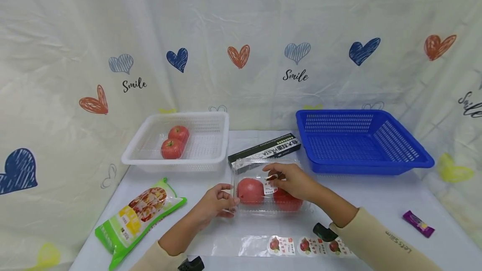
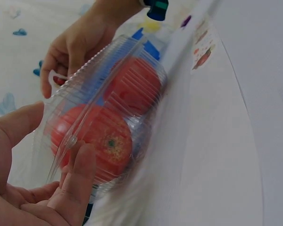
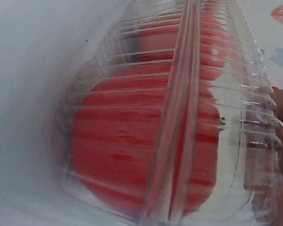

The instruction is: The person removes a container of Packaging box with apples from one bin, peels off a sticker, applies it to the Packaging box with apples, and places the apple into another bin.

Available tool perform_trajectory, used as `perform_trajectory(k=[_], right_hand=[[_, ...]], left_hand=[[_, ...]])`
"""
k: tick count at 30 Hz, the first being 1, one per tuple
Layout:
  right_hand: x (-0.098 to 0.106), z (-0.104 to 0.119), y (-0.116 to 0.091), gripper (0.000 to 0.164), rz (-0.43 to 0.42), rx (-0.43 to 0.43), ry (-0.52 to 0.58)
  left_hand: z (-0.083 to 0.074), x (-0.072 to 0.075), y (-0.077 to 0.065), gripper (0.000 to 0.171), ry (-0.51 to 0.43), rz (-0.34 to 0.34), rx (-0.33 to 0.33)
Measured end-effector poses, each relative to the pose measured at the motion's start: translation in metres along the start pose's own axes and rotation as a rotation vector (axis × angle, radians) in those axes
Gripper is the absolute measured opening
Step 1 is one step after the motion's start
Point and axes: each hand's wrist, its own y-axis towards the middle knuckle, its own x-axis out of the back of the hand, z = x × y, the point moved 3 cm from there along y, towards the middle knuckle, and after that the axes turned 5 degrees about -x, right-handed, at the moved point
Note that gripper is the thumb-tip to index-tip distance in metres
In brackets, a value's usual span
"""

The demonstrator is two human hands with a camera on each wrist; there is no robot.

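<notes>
A clear plastic clamshell box (image 1: 260, 210) with two red apples (image 1: 250, 191) inside lies at the middle of the table. At its left end, my left hand (image 1: 216, 204) holds the edge, one fingertip right at the seam in the left wrist view. Over the lid, my right hand (image 1: 291, 181) pinches a small sticker label (image 1: 269, 188) with a red fruit print; its white part shows below the fingers. In the right wrist view, the box's ribbed side (image 3: 127, 141) fills most of the picture, and the right fingers show only at the right edge.
A clear strip with several fruit stickers (image 1: 280, 246) lies in front. Behind are a white basket (image 1: 205, 162) with two boxed apples, a pasta box (image 1: 263, 149) and a blue basket (image 1: 369, 167). A green food bag (image 1: 139, 216) lies left, a purple packet (image 1: 419, 223) right.
</notes>
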Motion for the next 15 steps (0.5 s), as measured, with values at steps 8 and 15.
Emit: perform_trajectory(k=[8,15], right_hand=[[-0.0025,-0.0011,0.0,0.049,0.009,-0.007,-0.003],[-0.0018,-0.002,0.0012,0.049,0.015,0.058,-0.058]], left_hand=[[0.0031,0.0005,0.0033,0.071,0.021,-0.012,0.002],[0.0022,0.0005,0.0024,0.071,0.015,-0.009,-0.004]])
